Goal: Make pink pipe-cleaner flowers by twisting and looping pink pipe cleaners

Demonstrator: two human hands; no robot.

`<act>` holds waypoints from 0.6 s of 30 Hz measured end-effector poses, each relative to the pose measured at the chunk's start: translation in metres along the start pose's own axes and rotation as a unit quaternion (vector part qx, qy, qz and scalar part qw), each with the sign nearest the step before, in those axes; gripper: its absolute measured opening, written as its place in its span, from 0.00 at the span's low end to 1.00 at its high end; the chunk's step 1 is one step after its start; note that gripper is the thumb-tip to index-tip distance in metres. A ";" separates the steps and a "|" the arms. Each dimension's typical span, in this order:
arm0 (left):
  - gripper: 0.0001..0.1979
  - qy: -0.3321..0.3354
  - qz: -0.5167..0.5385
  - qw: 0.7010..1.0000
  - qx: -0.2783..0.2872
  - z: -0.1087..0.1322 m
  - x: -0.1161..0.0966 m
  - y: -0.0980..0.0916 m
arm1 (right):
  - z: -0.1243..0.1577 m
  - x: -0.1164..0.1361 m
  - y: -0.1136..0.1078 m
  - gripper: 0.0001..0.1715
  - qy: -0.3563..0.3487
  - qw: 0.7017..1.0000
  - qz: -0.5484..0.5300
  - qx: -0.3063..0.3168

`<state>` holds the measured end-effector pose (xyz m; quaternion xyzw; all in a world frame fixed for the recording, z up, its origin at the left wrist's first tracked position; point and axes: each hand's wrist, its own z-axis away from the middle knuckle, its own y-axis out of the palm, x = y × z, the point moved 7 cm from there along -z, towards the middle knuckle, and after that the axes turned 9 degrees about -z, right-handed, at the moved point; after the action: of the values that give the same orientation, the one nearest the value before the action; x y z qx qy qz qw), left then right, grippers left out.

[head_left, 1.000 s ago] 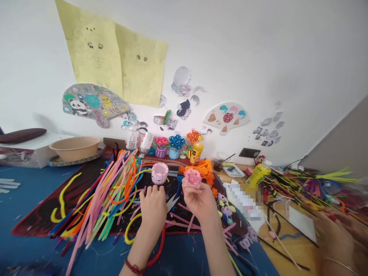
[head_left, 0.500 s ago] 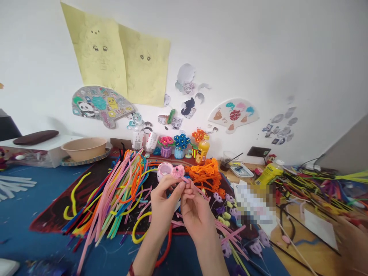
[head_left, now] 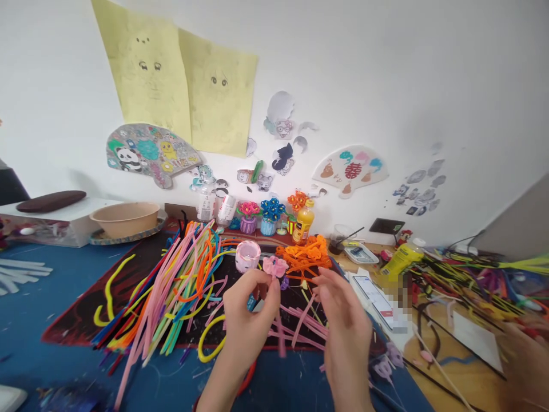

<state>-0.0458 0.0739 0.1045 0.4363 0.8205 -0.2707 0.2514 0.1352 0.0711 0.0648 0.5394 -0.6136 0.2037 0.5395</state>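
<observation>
My left hand [head_left: 249, 309] pinches a pink pipe-cleaner flower [head_left: 275, 266] between thumb and fingertips, above the dark mat. A pink strand [head_left: 281, 337] hangs below the flower. To the right, my right hand [head_left: 346, 320] is raised with its fingers apart. A pink pipe cleaner [head_left: 303, 317] ends beside its fingertips; whether they touch it I cannot tell. Beyond the flower stands a small pink-and-white pot [head_left: 247, 256]. Orange pipe-cleaner flowers [head_left: 306, 252] lie behind my right hand.
A heap of coloured pipe cleaners [head_left: 171, 292] covers the mat's left half. Potted flowers [head_left: 271, 217] and an orange drink bottle [head_left: 304, 223] line the wall. A phone [head_left: 373, 300] lies at right, near another person's blurred hand [head_left: 525, 355]. A beige bowl [head_left: 125, 220] stands at left.
My hands were together at the pink flower; now my right hand has moved away to the right and its fingers have spread. The flower has shifted slightly, still in my left hand.
</observation>
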 end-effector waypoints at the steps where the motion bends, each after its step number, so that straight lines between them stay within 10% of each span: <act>1: 0.10 0.015 -0.005 1.000 0.004 0.000 -0.003 0.000 | -0.003 0.014 0.004 0.15 -0.036 0.998 0.054 0.026; 7: 0.09 0.057 -0.020 0.998 0.020 0.001 -0.011 -0.001 | -0.004 0.076 0.049 0.09 -0.201 0.939 0.203 0.192; 18: 0.08 0.087 -0.045 0.995 0.016 0.000 -0.020 -0.001 | -0.011 0.063 0.062 0.04 -0.147 0.951 0.121 0.246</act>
<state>-0.0373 0.0622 0.1179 0.4248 0.8537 -0.2556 0.1595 0.0957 0.0734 0.1444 0.6011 -0.6775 0.3303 0.2656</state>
